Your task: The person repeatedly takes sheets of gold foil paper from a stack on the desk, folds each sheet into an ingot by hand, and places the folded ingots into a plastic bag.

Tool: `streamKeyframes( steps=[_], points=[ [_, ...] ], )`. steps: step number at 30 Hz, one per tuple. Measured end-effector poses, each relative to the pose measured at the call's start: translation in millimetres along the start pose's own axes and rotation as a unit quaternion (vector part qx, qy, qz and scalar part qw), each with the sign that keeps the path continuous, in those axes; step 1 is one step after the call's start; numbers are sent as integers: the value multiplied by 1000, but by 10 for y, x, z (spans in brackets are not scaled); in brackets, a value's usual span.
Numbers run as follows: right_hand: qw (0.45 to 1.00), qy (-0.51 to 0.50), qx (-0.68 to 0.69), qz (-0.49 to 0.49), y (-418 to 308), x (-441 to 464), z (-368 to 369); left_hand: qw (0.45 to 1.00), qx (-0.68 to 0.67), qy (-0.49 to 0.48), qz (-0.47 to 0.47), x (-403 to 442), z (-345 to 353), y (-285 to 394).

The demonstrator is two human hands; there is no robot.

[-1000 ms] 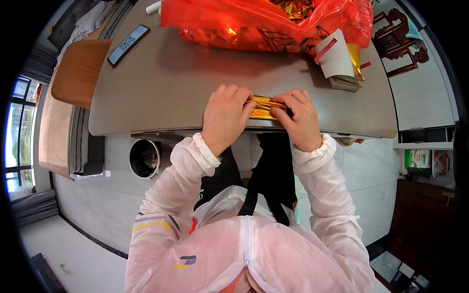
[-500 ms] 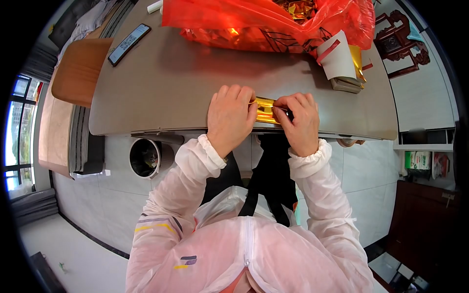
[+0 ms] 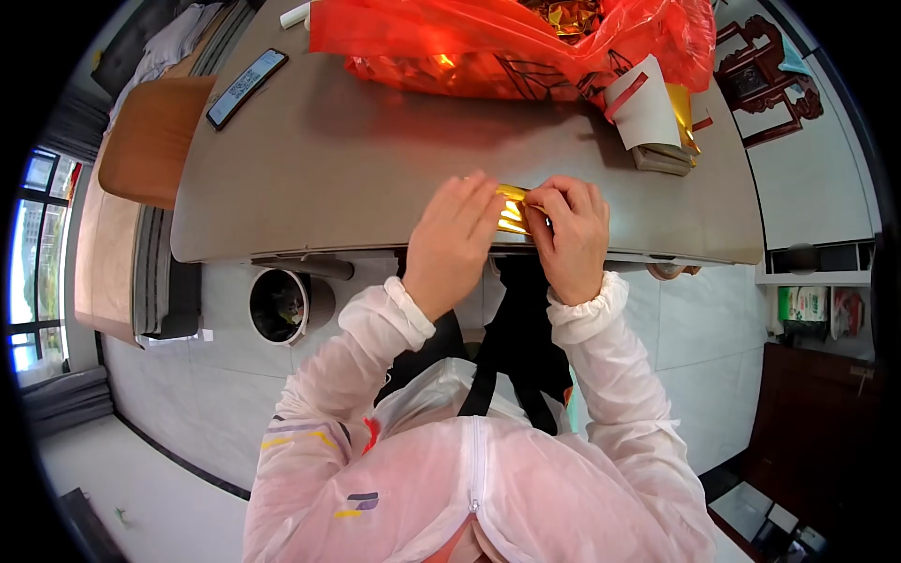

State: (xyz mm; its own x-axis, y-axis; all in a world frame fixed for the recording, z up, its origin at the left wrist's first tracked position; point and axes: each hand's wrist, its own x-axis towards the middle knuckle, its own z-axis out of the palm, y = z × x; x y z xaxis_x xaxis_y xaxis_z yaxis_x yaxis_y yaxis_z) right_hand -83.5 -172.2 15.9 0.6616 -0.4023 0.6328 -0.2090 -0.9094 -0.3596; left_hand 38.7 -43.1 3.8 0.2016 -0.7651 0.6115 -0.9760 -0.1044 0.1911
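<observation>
A small piece of shiny gold foil paper [image 3: 511, 210] lies at the front edge of the table, partly covered by my fingers. My right hand [image 3: 574, 230] pinches its right end between thumb and fingertips. At the left end is my left hand [image 3: 452, 239], its fingers stretched out and slightly blurred. Whether those fingers touch the foil is hard to make out. To the right stands a stack of paper sheets [image 3: 663, 159], with a curled white sheet [image 3: 648, 108] and more gold foil on it.
A red plastic bag [image 3: 450, 66] holding gold foil pieces spreads over the far side of the table [image 3: 310, 188]. A phone [image 3: 247, 89] lies at the left. Below the edge are a waste bin [image 3: 279, 306] and, further left, an orange-brown chair back [image 3: 155, 141].
My left hand has loosened from the foil's left end, and its fingers have straightened. My right hand keeps its pinch at nearly the same spot.
</observation>
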Motion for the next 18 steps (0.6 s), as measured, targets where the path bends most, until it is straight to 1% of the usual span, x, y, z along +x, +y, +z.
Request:
streamKeyframes(
  steps=[2, 5, 8, 11, 14, 17, 18],
  points=[
    [1000, -13, 0, 11, 5, -18, 0, 999, 7, -49, 1, -98, -18, 82],
    [999, -4, -20, -51, -10, -115, 12, 998, 9, -67, -2, -96, -59, 132],
    [997, -57, -46, -39, -256, -344, 26, 988, 116, -97, 34, -145, -3, 90],
    [991, -88, -89, -40, -186, -396, -32, 990, 79, -118, 15, -130, -101, 121],
    [985, -87, -139, -43, -115, -419, -95, 990, 84, -108, -15, -181, -124, 13],
    [983, -85, -155, -43, -130, -440, -98, 990, 89, -108, -14, -103, -153, 75],
    [983, -86, -155, -40, -147, -436, -94, 989, 87, -123, 7, -67, -133, 115]
  ],
)
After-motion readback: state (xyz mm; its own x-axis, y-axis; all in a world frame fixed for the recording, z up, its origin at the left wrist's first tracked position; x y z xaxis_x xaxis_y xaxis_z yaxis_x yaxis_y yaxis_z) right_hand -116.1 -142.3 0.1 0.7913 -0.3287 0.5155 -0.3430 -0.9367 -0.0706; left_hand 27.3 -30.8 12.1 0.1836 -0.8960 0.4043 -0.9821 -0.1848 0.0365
